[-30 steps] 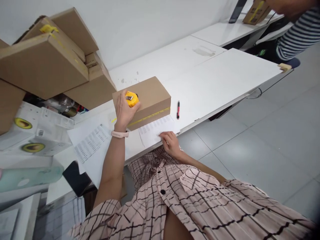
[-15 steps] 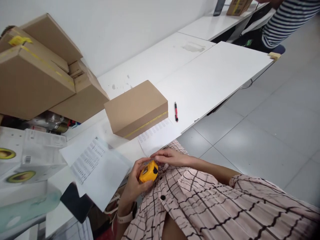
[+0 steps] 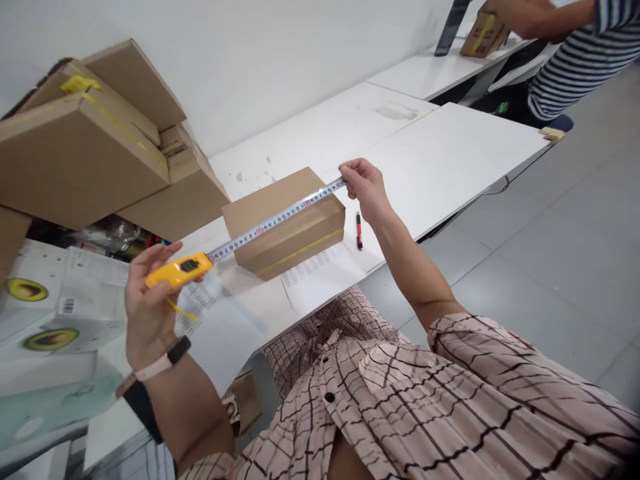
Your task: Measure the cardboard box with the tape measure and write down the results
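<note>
My left hand (image 3: 153, 300) grips the yellow case of a tape measure (image 3: 183, 269), with a yellow strap dangling below. The white blade (image 3: 273, 222) is drawn out in a slant across the view. At its far end, my right hand (image 3: 364, 187) pinches the blade tip between thumb and fingers. Behind the blade, a closed brown cardboard box (image 3: 295, 250) with a yellow tape strip lies on the white table. The blade passes in front of the box and hides part of its top; whether they touch I cannot tell.
Printed sheets (image 3: 320, 277) lie by the box, and a red-black pen (image 3: 359, 231) is to its right. Large cardboard boxes (image 3: 85, 153) are stacked at left, above a white avocado-print carton (image 3: 60, 300). A person in a striped shirt (image 3: 575, 73) sits at the far right.
Both hands have risen from my lap and moved apart, the left leftward with the case, the right up and rightward. The blade is now pulled out between them.
</note>
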The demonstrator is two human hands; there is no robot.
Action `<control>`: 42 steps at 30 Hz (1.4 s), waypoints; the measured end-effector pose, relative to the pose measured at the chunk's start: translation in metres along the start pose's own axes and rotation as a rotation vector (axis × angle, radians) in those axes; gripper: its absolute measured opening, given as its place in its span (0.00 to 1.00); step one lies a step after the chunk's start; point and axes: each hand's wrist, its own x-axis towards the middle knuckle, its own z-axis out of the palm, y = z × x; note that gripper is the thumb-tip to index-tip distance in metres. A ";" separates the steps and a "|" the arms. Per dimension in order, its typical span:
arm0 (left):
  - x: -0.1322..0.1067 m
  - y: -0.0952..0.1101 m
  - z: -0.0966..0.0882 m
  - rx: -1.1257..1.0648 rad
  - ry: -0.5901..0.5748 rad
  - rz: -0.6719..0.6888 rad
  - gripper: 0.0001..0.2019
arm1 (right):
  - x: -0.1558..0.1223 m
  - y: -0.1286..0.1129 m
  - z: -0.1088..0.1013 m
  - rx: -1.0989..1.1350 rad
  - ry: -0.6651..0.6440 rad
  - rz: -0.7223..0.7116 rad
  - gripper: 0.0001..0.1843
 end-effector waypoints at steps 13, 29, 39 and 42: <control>0.062 -0.066 0.019 -0.492 0.064 -0.289 0.30 | 0.022 0.031 0.033 -0.124 -0.238 0.308 0.24; 0.044 -0.043 0.017 -0.504 0.034 -0.268 0.28 | 0.028 0.016 0.036 -0.557 -0.104 0.087 0.16; -0.093 0.052 0.115 -0.938 -0.513 -0.574 0.37 | 0.066 -0.039 0.107 -0.637 -0.486 -0.357 0.14; -0.101 0.056 0.153 -1.116 -0.425 -0.601 0.32 | 0.080 -0.033 0.145 -0.854 -0.675 -0.399 0.15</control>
